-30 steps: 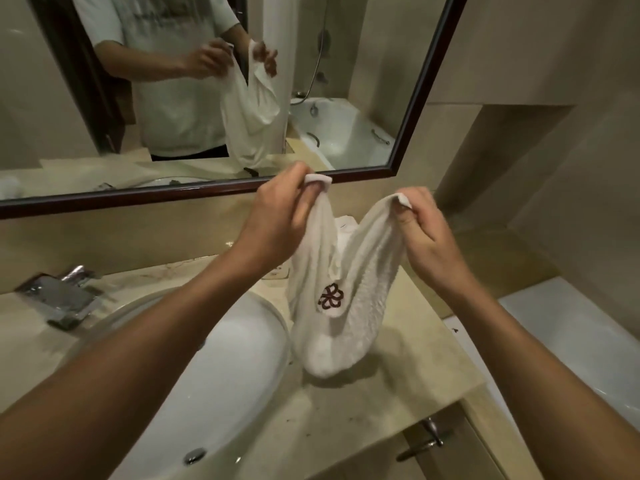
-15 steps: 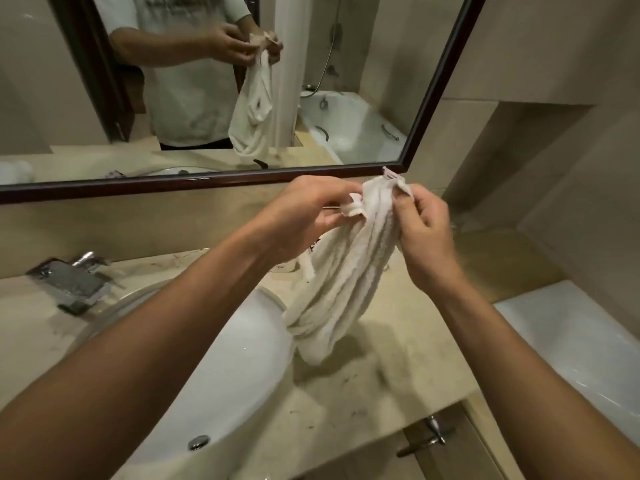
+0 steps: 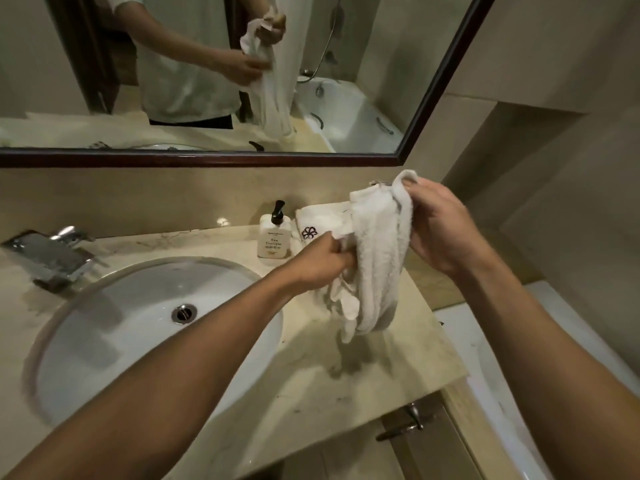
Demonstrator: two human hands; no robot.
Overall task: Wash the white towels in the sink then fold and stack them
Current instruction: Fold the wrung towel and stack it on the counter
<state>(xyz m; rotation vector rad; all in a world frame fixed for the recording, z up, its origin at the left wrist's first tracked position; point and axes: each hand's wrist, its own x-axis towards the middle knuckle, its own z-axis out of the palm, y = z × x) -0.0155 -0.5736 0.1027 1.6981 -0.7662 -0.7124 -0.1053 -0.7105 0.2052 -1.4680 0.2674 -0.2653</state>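
Observation:
A white towel [image 3: 379,258] hangs bunched in the air over the counter, right of the sink [image 3: 145,327]. My right hand [image 3: 440,230] grips its top edge, fingers curled over the fold. Lower down, my left hand [image 3: 322,261] pinches the towel's left side. Behind them, a folded white towel [image 3: 320,223] with a dark flower emblem lies on the counter against the wall. The white oval sink basin is dry-looking, its drain open.
A white soap pump bottle [image 3: 274,239] stands beside the folded towel. A chrome faucet [image 3: 52,258] sits at the sink's back left. The beige counter [image 3: 346,372] ends at right above a bathtub rim [image 3: 519,358]. A dark-framed mirror [image 3: 242,157] spans the wall.
My hands had brought the towel's two top corners together. Now my right hand keeps the top and my left hand has slid down its side. The view tilted downward.

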